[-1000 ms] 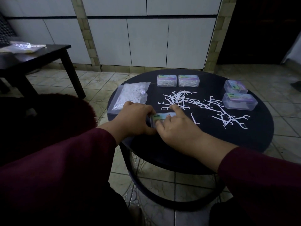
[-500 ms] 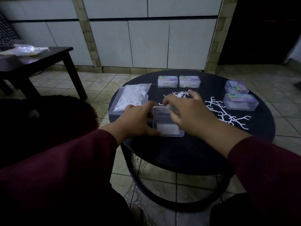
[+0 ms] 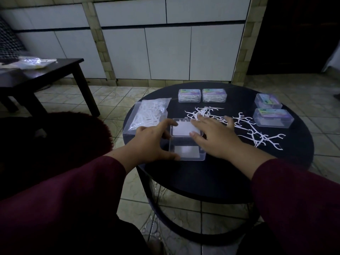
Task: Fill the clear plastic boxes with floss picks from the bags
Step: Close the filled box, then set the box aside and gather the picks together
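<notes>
The left hand (image 3: 150,142) holds the side of an open, empty clear plastic box (image 3: 186,142) in a wide grip, and the right hand (image 3: 214,135) lies flat with straight fingers on loose floss picks (image 3: 257,131) just beside it. Next, I think, comes scooping picks into the box. All this sits on a round black table (image 3: 211,181), with a bag of picks (image 3: 149,115) and four closed boxes, above a tiled floor (image 3: 117,92).

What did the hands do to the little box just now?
The clear box, shut a second ago, now lies open, lid flipped back flat. The left hand still holds its left side. The right hand let go and reaches onto the loose floss picks. The bag and four other boxes stayed put.
</notes>
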